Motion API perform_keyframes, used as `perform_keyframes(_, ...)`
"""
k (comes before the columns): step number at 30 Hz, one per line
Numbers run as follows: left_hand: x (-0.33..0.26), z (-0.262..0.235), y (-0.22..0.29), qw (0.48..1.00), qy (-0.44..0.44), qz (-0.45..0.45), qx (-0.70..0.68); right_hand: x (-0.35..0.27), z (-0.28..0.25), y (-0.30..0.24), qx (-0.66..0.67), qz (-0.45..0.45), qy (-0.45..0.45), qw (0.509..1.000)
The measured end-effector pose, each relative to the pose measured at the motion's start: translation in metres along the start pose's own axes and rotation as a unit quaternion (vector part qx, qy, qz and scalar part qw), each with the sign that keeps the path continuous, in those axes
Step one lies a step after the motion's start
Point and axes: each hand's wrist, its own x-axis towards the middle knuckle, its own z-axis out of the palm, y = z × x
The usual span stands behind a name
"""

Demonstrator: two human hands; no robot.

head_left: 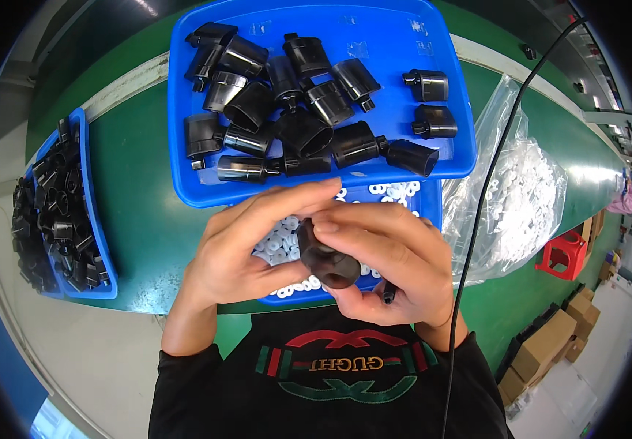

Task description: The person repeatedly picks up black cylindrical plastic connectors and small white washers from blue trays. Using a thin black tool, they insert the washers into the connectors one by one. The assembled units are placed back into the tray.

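My right hand (400, 263) grips a dark, hollow plastic housing (334, 267) in front of my chest, its rounded end toward me. A small black tip (389, 293) sticks out between the lower fingers of that hand; what it belongs to is hidden. My left hand (239, 252) curves around the housing's left side, thumb and index finger well apart. Its thumb tip reaches the housing's edge, and its index fingertip lies near the right fingers. Under the hands, small white plastic rings (279, 241) lie in a lower blue tray (431, 201), partly covered.
Several black housings (305, 132) lie in a large blue tray (396, 44) just beyond my hands. More black parts fill blue bins (100, 219) at the left. On the right, a clear bag (513, 190) holds white rings; a black cable (486, 194) hangs across the view. A red stool (561, 256) stands beyond.
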Motion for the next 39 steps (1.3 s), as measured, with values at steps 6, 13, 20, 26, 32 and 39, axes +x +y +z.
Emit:
perform_keyframes(6,0.010,-0.004,0.000,0.996,0.000,0.070,0.051,0.007,-0.017,-0.017,0.154,-0.043,0.106,0.981)
perform_keyframes(13,0.004,0.008,0.008,0.993,-0.054,-0.091,-0.050,0.017,-0.014,-0.042,0.430,-0.105,0.200,0.874)
perform_keyframes(20,0.003,0.009,0.002,0.995,-0.083,-0.043,-0.039,0.028,-0.004,-0.035,0.420,-0.024,0.055,0.906)
perform_keyframes(26,0.003,0.010,0.004,0.992,-0.075,-0.055,-0.084,0.030,-0.003,-0.017,0.419,-0.043,-0.047,0.906)
perform_keyframes(32,0.002,0.010,0.003,0.992,-0.075,-0.047,-0.094,0.033,0.000,-0.016,0.414,-0.046,-0.072,0.906)
perform_keyframes(39,0.004,0.010,0.009,0.997,-0.047,-0.056,-0.011,0.018,0.030,-0.011,0.403,-0.057,0.033,0.913)
